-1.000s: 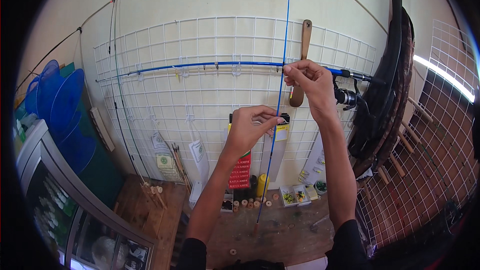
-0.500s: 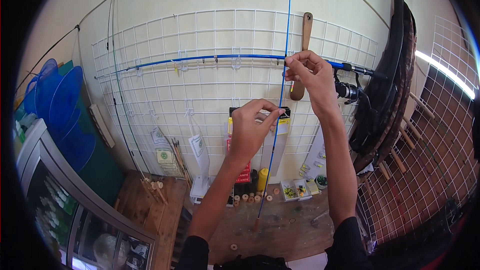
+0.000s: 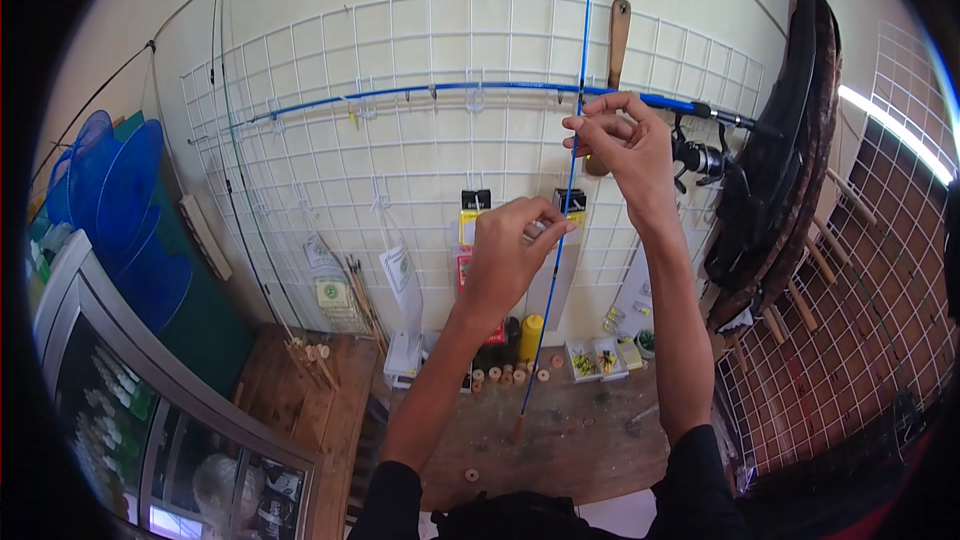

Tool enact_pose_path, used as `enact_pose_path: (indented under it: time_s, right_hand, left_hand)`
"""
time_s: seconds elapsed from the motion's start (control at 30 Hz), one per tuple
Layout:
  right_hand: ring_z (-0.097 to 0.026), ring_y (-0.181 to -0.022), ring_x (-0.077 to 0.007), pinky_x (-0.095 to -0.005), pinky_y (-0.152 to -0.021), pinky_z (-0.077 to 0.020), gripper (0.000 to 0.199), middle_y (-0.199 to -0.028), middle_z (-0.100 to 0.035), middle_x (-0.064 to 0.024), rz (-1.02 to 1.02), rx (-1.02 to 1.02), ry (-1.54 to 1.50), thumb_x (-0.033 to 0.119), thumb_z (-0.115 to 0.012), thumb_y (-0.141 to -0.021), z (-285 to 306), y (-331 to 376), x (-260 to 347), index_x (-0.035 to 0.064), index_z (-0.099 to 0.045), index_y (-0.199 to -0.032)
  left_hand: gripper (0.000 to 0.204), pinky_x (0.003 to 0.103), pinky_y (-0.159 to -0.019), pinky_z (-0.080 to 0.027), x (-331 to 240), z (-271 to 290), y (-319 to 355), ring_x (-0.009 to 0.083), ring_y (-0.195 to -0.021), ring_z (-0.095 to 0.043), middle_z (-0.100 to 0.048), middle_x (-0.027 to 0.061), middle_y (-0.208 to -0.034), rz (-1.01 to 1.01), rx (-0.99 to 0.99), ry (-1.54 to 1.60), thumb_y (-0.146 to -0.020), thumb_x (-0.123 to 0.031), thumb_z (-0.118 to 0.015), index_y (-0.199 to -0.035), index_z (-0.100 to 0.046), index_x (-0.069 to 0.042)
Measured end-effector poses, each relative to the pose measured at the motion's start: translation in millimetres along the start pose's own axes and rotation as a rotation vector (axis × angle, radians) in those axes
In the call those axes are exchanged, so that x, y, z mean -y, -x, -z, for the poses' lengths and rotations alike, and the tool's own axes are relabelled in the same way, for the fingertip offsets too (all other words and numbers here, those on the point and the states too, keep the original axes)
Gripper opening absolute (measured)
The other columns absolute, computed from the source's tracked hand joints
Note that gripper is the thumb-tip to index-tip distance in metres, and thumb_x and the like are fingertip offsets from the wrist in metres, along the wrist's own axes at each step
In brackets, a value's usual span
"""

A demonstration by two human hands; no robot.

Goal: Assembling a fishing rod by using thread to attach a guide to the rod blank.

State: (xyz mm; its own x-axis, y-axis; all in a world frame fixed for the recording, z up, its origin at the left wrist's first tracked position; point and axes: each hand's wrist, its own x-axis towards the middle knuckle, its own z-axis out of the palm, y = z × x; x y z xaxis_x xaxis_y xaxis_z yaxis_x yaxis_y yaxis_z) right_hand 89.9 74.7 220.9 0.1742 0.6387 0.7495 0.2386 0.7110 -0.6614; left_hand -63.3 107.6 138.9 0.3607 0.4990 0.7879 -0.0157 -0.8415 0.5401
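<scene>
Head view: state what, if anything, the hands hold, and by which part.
Thin blue rod, pinched roughly midway along its visible shaft by the left hand. Right hand: at the rod higher up, its grip unclear.

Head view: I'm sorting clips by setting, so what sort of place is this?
Probably a fishing-tackle shop or workshop: a blue rod with a reel is set across the wall, blue mesh nets hang at the left, and small cork-like rings lie on the workbench.

This looks like a tackle shop or workshop: a rod (image 3: 520, 86) hangs on a grid (image 3: 512, 40) at twelve o'clock, its reel (image 3: 703, 157) at two, a bench (image 3: 525, 460) at six, a showcase (image 3: 160, 365) at eight, nets (image 3: 130, 185) at nine.
</scene>
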Motion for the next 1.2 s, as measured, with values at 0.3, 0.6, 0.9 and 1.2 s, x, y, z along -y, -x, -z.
enact_pose_path:
  time_s: [0.3,0.6,0.9,1.2]
  right_hand:
    - [-0.067,-0.080,-0.0142,-0.0244,-0.070,-0.0533,0.017,-0.083,-0.068,-0.0119,-0.072,-0.014,0.026,0.005,-0.066,-0.085,-8.0,54.8,-27.4,-0.0029,-0.056,-0.096]
    - [-0.064,-0.092,-0.0146,-0.0256,-0.080,-0.0516,0.016,-0.102,-0.065,-0.0132,-0.100,-0.151,-0.013,0.002,-0.058,-0.091,-29.3,142.6,-64.1,-0.0063,-0.057,-0.104]
    - [-0.065,-0.089,-0.0147,-0.0245,-0.076,-0.0541,0.027,-0.097,-0.065,-0.0145,-0.137,-0.420,0.030,-0.011,-0.065,-0.081,-55.0,181.8,-85.2,-0.0073,-0.058,-0.107]
    - [-0.065,-0.085,-0.0138,-0.0242,-0.076,-0.0543,0.020,-0.088,-0.067,-0.0115,-0.177,-0.424,0.047,-0.009,-0.065,-0.081,-62.2,184.2,-90.1,-0.0080,-0.063,-0.101]
  left_hand:
    - [0.013,0.022,-0.059,-0.052,5.8,5.1,16.4,0.0098,-0.064,-0.065,-0.068,0.0074,-0.072,0.187,0.078,0.132,-0.081,-0.008,-0.071,-0.085,-0.066,0.003]
    - [0.011,0.022,-0.061,-0.052,17.8,1.6,31.8,0.0090,-0.066,-0.064,-0.068,0.0078,-0.073,0.213,0.108,0.215,-0.082,-0.006,-0.071,-0.087,-0.067,0.002]
    - [0.009,0.023,-0.063,-0.052,20.5,3.7,35.0,0.0091,-0.068,-0.064,-0.069,0.0075,-0.074,0.231,0.109,0.158,-0.081,-0.005,-0.071,-0.086,-0.067,0.001]
    - [0.011,0.023,-0.064,-0.053,29.9,7.7,40.6,0.0089,-0.068,-0.064,-0.069,0.0068,-0.075,0.265,0.073,0.176,-0.081,-0.007,-0.071,-0.088,-0.067,0.001]
